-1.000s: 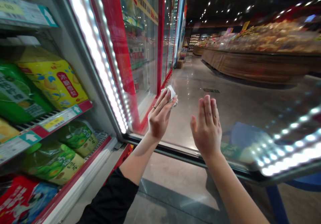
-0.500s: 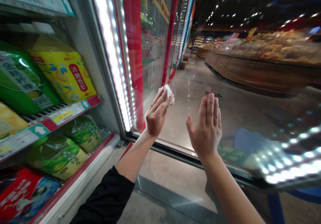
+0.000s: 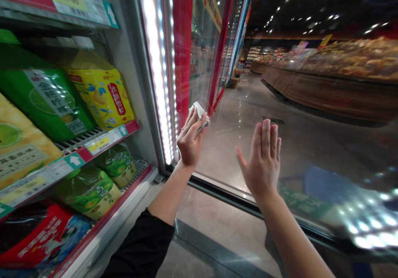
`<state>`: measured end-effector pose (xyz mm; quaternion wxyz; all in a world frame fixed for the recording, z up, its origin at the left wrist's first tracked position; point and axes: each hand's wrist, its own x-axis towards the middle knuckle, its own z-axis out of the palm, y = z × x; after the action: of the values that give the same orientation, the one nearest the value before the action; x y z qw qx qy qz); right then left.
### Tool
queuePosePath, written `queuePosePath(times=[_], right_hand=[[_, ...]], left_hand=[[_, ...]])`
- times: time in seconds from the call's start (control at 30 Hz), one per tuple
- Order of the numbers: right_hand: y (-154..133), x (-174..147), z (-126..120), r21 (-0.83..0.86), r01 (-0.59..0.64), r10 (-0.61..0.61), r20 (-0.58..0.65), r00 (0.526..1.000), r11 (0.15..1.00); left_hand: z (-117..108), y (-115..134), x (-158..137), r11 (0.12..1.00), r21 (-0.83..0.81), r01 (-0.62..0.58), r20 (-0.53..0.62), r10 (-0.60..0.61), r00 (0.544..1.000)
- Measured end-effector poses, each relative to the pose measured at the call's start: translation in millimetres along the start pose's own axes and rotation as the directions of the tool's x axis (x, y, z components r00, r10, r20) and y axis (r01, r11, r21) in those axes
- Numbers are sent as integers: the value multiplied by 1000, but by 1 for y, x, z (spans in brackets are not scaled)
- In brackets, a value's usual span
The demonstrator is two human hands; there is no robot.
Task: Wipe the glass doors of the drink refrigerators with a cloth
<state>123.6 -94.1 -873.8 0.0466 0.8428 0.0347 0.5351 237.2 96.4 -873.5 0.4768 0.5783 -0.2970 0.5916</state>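
Observation:
My left hand (image 3: 189, 143) holds a crumpled white tissue (image 3: 199, 111) under its fingers, against the glass door (image 3: 224, 153) of a drinks cooler. That hand is near the door's left side, beside the bright light strip. My right hand (image 3: 263, 162) lies flat on the same glass further right, fingers stretched up and thumb apart, with nothing in it. The door's dark bottom frame (image 3: 230, 195) runs below both hands.
Cooler shelves at the left carry a yellow drink bottle (image 3: 101, 95), a green bottle (image 3: 49, 99) and several others behind price tags (image 3: 99, 143). The light strip (image 3: 158, 70) stands along the cooler's edge. Beyond the glass is a wood-sided display (image 3: 317, 91) heaped with goods.
My left hand has shifted slightly left over the glass with the tissue. My right hand stays flat on the door. The view has swung a little to the left.

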Motion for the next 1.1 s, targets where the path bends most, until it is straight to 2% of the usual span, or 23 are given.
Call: queuePosePath(times=[0.13, 0.27, 0.33, 0.47, 0.53, 0.6, 0.67, 0.77, 0.87, 0.93, 1.1], right_hand=[[-16, 3, -1, 25, -50, 50, 1, 999, 998], [-24, 3, 0, 20, -76, 76, 12, 997, 997], [-22, 2, -1, 11, -68, 68, 33, 997, 998], [-16, 2, -5, 19, -54, 53, 59, 997, 998], [-17, 3, -5, 27, -52, 50, 48, 998, 998], [-20, 4, -5, 28, -57, 56, 35, 998, 998], [-24, 5, -3, 28, -78, 77, 29, 997, 997], [-28, 5, 0, 35, -106, 106, 25, 994, 994], [-27, 6, 2, 35, -107, 107, 22, 994, 994], [-26, 6, 3, 33, -103, 102, 20, 995, 994], [-22, 5, 4, 23, -80, 80, 12, 997, 996]], left_hand=[[-2, 12, -8, 999, 18, -33, 87, 32, 996], [1, 3, 9, 996, -83, -29, 161, 42, 986], [-3, -10, 17, 997, -78, 7, 136, 4, 991], [-26, -31, 11, 990, 40, 137, -20, -136, 991], [-38, -31, -1, 976, 101, 192, -42, -189, 981], [-44, -24, -12, 972, 123, 199, -10, -200, 980], [-43, -16, -15, 981, 105, 164, 53, -170, 984], [-35, -15, 0, 990, 44, 133, 96, -137, 986], [-32, -30, 20, 983, 41, 180, 15, -181, 983], [-35, -40, 22, 973, 69, 221, -39, -219, 975], [-51, -40, -19, 953, 138, 269, -67, -262, 963]])
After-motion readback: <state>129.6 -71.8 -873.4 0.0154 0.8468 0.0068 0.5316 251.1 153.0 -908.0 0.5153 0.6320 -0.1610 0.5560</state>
